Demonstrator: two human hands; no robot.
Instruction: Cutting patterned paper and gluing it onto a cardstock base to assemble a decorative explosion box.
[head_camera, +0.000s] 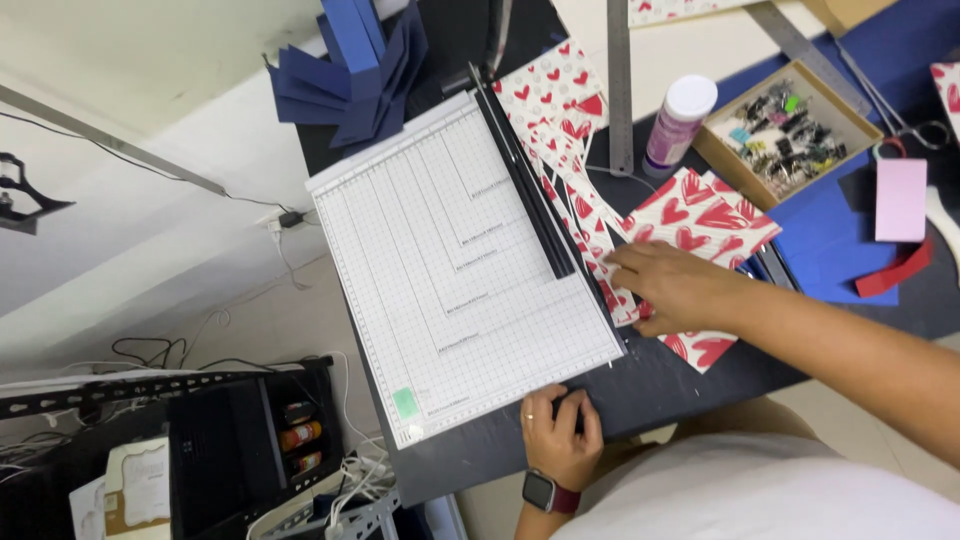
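- Cutter (450, 260) lying on dark table (650, 385), grid board facing up.
- Left hand (560, 435) clenching around cutter handle at near edge.
- Right hand (672, 285) resting flat, fingers released, pressing on heart-print strips (580, 215) beside blade.
- Sitting farther back: heart sheets (712, 215), bottle (680, 122), clip box (785, 130), blue card (350, 80).
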